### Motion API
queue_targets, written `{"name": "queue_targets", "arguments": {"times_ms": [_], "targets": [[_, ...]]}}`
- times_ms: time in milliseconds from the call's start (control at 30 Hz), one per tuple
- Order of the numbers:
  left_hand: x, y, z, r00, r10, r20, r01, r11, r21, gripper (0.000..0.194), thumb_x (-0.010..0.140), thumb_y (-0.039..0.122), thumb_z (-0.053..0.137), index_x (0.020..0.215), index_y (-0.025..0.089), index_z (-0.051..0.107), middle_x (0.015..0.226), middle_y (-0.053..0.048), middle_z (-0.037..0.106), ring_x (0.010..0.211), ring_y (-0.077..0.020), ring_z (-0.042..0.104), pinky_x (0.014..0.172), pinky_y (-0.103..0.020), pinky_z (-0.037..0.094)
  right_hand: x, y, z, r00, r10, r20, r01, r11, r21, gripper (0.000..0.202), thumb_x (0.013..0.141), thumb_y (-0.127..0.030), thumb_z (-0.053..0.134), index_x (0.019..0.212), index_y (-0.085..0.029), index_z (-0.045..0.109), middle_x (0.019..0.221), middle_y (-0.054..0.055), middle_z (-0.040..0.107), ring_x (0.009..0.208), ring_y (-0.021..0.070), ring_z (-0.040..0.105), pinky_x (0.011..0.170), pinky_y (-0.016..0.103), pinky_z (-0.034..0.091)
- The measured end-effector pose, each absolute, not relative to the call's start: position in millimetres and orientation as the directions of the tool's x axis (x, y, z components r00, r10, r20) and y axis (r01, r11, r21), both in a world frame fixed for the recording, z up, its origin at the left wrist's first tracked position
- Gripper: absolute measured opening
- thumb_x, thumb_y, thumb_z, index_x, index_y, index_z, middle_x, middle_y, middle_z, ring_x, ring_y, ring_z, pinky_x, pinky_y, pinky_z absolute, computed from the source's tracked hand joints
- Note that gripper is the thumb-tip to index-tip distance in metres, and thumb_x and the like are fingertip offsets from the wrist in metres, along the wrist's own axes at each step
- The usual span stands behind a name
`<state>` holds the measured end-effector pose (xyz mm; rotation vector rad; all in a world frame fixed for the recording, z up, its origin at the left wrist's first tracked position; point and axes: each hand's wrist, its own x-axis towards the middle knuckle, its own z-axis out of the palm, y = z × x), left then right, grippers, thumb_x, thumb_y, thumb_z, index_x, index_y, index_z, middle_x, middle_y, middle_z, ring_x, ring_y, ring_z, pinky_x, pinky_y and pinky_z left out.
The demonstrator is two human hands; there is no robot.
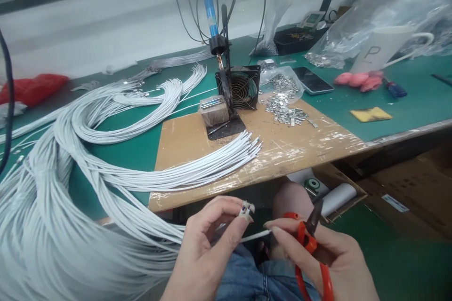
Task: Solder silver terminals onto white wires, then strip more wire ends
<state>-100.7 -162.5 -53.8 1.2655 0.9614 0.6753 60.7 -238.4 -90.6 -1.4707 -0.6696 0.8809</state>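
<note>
The thumb and forefinger of my left hand (pixel 212 244) are pinched together on a tiny pale piece (pixel 246 209) with dark spots, too small to name. A white cable (pixel 254 236) emerges from behind my left thumb, and its tip meets the fingertips of my right hand (pixel 318 254). In that right hand I also hold red-handled cutters (pixel 306 237), their dark blades pointing up and away from the cable tip. Thick bundles of white cables (pixel 88 225) run past my left hand, and one bundle's trimmed ends (pixel 247 148) lie on the brown board (pixel 293 143).
A blue-handled soldering iron (pixel 210 9) stands in its holder before a small black fan (pixel 243 87). Loose metal connector shells (pixel 286 108) lie to its right, near a phone (pixel 312 80). Farther right are a white mug (pixel 379 51) and a yellow sponge (pixel 370 114).
</note>
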Motion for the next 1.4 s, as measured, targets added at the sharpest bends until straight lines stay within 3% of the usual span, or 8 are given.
{"name": "queue_targets", "arguments": {"times_ms": [133, 433, 633, 800, 967, 1033, 1167, 1400], "targets": [[-99, -163, -54, 0.476, 0.815, -0.331, 0.086, 0.331, 0.940, 0.032, 0.093, 0.047, 0.073, 0.089, 0.016, 0.069, 0.065, 0.003, 0.057, 0.052, -0.0070, 0.044, 0.050, -0.017, 0.035, 88, -247, -108, 0.549, 0.834, -0.053, 0.003, -0.066, -0.998, 0.017, 0.076, -0.039, 0.087, 0.091, -0.031, 0.088, 0.083, 0.005, 0.082, 0.074, 0.0216, 0.077, 0.062, 0.014, 0.058], [-94, -170, -44, 0.464, 0.793, -0.395, 0.171, 0.357, 0.918, 0.031, 0.084, 0.037, 0.078, 0.074, 0.015, 0.059, 0.062, 0.005, 0.050, 0.054, -0.0071, 0.036, 0.050, -0.017, 0.031, 51, -229, -74, 0.468, 0.875, -0.123, -0.148, -0.060, -0.987, 0.006, 0.075, -0.036, 0.083, 0.076, -0.031, 0.086, 0.070, -0.001, 0.073, 0.059, 0.0127, 0.063, 0.055, 0.016, 0.051], [-94, -173, -40, 0.455, 0.788, -0.415, 0.194, 0.367, 0.910, 0.032, 0.079, 0.037, 0.081, 0.070, 0.014, 0.060, 0.064, 0.005, 0.049, 0.059, -0.0081, 0.033, 0.051, -0.018, 0.026, 51, -227, -74, 0.580, 0.814, 0.011, 0.024, -0.003, -1.000, 0.024, 0.075, -0.034, 0.080, 0.057, -0.022, 0.071, 0.056, -0.002, 0.056, 0.050, 0.0112, 0.045, 0.047, 0.024, 0.035], [-98, -171, -40, 0.472, 0.769, -0.432, 0.148, 0.414, 0.898, 0.036, 0.081, 0.049, 0.078, 0.077, 0.014, 0.068, 0.061, 0.004, 0.050, 0.053, -0.0082, 0.038, 0.050, -0.020, 0.029, 69, -227, -81, 0.689, 0.691, -0.219, -0.277, -0.028, -0.960, 0.039, 0.073, -0.045, 0.088, 0.058, -0.021, 0.061, 0.057, -0.002, 0.051, 0.054, 0.0131, 0.046, 0.046, 0.026, 0.031], [-98, -168, -45, 0.496, 0.767, -0.406, 0.175, 0.370, 0.912, 0.031, 0.086, 0.045, 0.072, 0.080, 0.015, 0.074, 0.058, 0.003, 0.050, 0.050, -0.0087, 0.035, 0.047, -0.022, 0.024, 72, -238, -86, 0.394, 0.919, -0.007, 0.133, -0.065, -0.989, 0.046, 0.092, -0.053, 0.064, 0.061, -0.020, 0.054, 0.063, -0.002, 0.046, 0.056, 0.0122, 0.042, 0.053, 0.026, 0.034], [-96, -168, -45, 0.496, 0.779, -0.383, 0.207, 0.322, 0.924, 0.027, 0.086, 0.041, 0.070, 0.079, 0.015, 0.073, 0.058, 0.004, 0.047, 0.050, -0.0086, 0.032, 0.046, -0.022, 0.022, 73, -246, -91, 0.248, 0.968, 0.039, 0.293, -0.036, -0.955, 0.039, 0.092, -0.048, 0.065, 0.066, -0.021, 0.054, 0.068, -0.001, 0.051, 0.058, 0.0130, 0.049, 0.054, 0.023, 0.041], [-92, -169, -41, 0.453, 0.812, -0.367, 0.284, 0.259, 0.923, 0.022, 0.083, 0.037, 0.069, 0.077, 0.015, 0.071, 0.058, 0.005, 0.042, 0.053, -0.0095, 0.031, 0.049, -0.024, 0.021, 78, -256, -103, 0.229, 0.967, 0.107, 0.530, -0.031, -0.847, 0.029, 0.088, -0.048, 0.072, 0.092, -0.020, 0.069, 0.091, 0.006, 0.069, 0.078, 0.0203, 0.067, 0.066, 0.022, 0.055], [-91, -171, -44, 0.440, 0.827, -0.351, 0.360, 0.196, 0.912, 0.021, 0.081, 0.037, 0.067, 0.076, 0.018, 0.074, 0.057, 0.004, 0.040, 0.056, -0.0116, 0.031, 0.052, -0.026, 0.021, 80, -248, -91, -0.003, 0.993, -0.118, 0.591, -0.093, -0.801, 0.038, 0.091, -0.025, 0.058, 0.064, -0.022, 0.030, 0.065, -0.003, 0.043, 0.058, 0.0118, 0.045, 0.050, 0.023, 0.032]]}}
